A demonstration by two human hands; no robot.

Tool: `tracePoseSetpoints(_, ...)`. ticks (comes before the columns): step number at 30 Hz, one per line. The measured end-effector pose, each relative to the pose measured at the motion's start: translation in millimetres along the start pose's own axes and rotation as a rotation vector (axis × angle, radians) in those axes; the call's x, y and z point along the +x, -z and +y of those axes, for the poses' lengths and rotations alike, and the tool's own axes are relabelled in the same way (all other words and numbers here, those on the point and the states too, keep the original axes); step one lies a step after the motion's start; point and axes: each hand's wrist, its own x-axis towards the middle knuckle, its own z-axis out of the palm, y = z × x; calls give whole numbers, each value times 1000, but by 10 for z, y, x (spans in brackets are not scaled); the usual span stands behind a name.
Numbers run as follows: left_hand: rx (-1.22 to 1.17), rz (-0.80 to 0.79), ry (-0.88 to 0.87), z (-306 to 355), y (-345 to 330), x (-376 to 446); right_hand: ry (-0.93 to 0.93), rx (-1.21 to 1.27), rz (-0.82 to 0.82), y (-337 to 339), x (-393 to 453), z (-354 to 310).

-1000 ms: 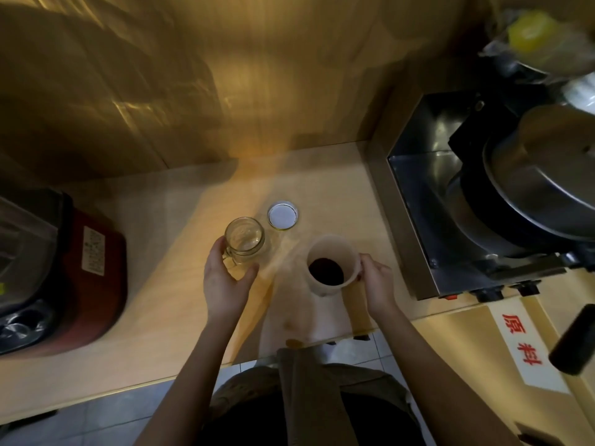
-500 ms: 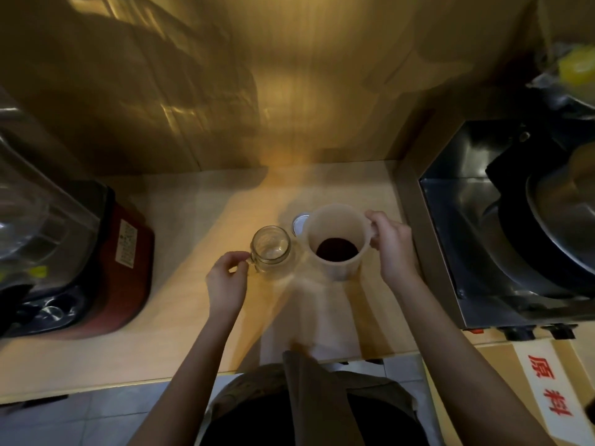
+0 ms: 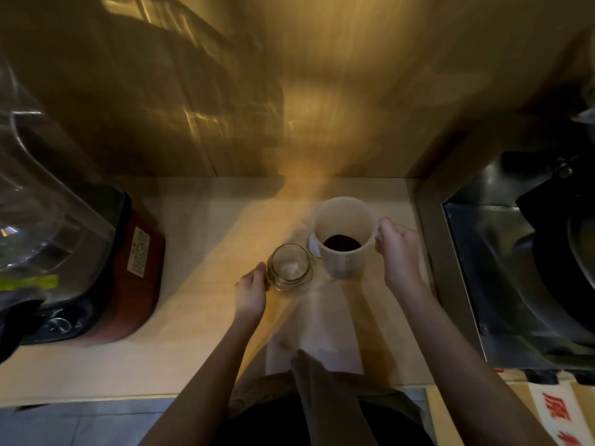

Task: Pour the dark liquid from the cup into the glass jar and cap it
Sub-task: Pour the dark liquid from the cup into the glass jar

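Observation:
A small empty glass jar [image 3: 288, 272] stands upright on the wooden counter [image 3: 199, 239], mouth uncovered. My left hand [image 3: 251, 294] grips its left side. Just right of the jar, a translucent white cup [image 3: 343, 236] with dark liquid [image 3: 341, 243] in its bottom is held upright by its handle in my right hand [image 3: 397, 251]. The cup seems lifted slightly off the counter. The jar's white cap [image 3: 312, 244] lies on the counter behind the jar, mostly hidden by the cup.
A red-based blender [image 3: 96, 268] with a clear pitcher stands at the left. A steel machine [image 3: 521, 268] fills the right side. A wooden wall panel [image 3: 289, 91] rises behind the counter. A white label with red characters [image 3: 560, 416] sits at bottom right.
My right hand has lifted the cup and carried it back and left, beside the jar and over the cap. My left hand has slid from behind the jar to its left side.

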Motion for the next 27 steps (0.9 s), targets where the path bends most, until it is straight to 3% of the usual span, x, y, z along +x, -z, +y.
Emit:
tracePoseSetpoints(16, -126, 53, 27, 261, -167, 55, 151, -138, -65, 225, 47, -127)
tracePoseSetpoints(23, -162, 90, -100, 725, 20, -73, 277, -278, -60, 290, 280, -638)
tracePoseSetpoints(27, -49, 112, -245, 964, 144, -216, 394, -386, -109, 236, 348, -920)
